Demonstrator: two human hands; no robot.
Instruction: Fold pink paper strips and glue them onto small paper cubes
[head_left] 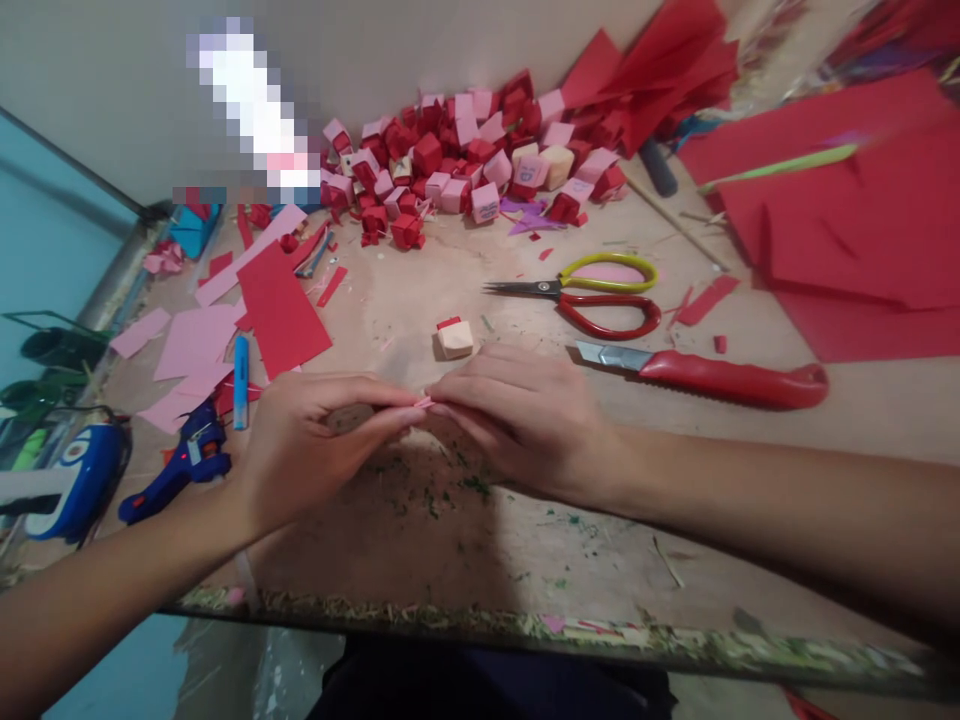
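A small folded piece of pink paper [424, 403] is pinched between my two hands above the middle of the table. My left hand [319, 430] grips its left end with thumb and forefinger. From the other side, the fingertips of my right hand [517, 415] close on it and hide part of it. Just beyond my fingers sits a small cream and red paper box [454, 339]. Scissors with one yellow and one red handle [551, 288] lie behind my right hand. Nearer my right wrist is a red utility knife [720, 378], its blade pointing left.
Many small red and pink paper boxes [450, 160] are heaped against the wall. Red sheets [840, 240] cover the right side. Pink and red offcuts [281, 310], a blue marker [241, 382] and a blue glue gun [184, 460] lie at the left. Green scraps dot the wooden table [600, 590].
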